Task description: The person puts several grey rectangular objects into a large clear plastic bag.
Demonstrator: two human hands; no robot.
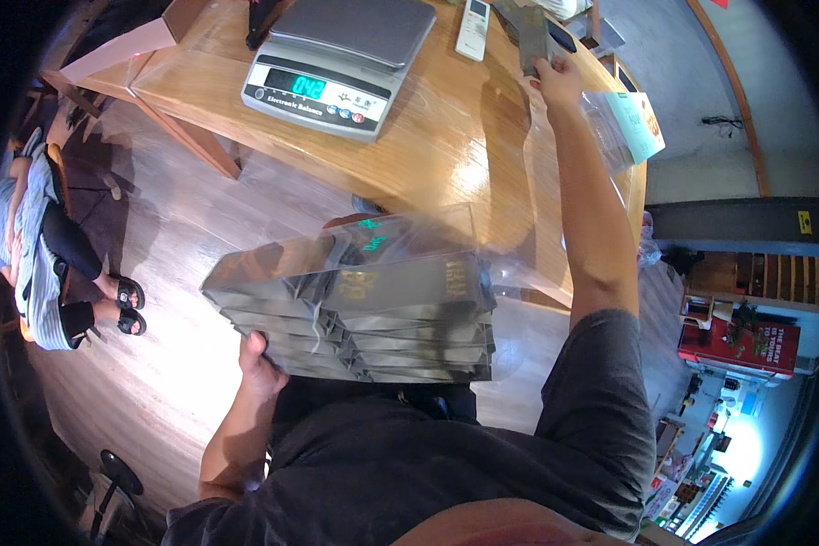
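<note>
A thick stack of olive-grey folded pouches point(409, 332) with gold print lies tilted in front of my body, above my lap. My left hand point(260, 368) is closed on its lower left edge, thumb on top and the other fingers hidden beneath. Over the stack's upper part lies a clear plastic cover point(400, 241) that catches green reflections. My right arm stretches out to the table's far right, where my right hand point(560, 82) pinches a narrow olive-grey piece point(531, 45), which looks like another folded pouch. A dark phone-like object point(561, 36) lies just beyond those fingers.
On the wooden table point(446, 118) stand an electronic scale point(323, 86) with a lit green display and a white remote control point(473, 29). A clear package with a pale green card point(642, 127) lies beside my right forearm. At far left sits another person point(50, 246) in sandals.
</note>
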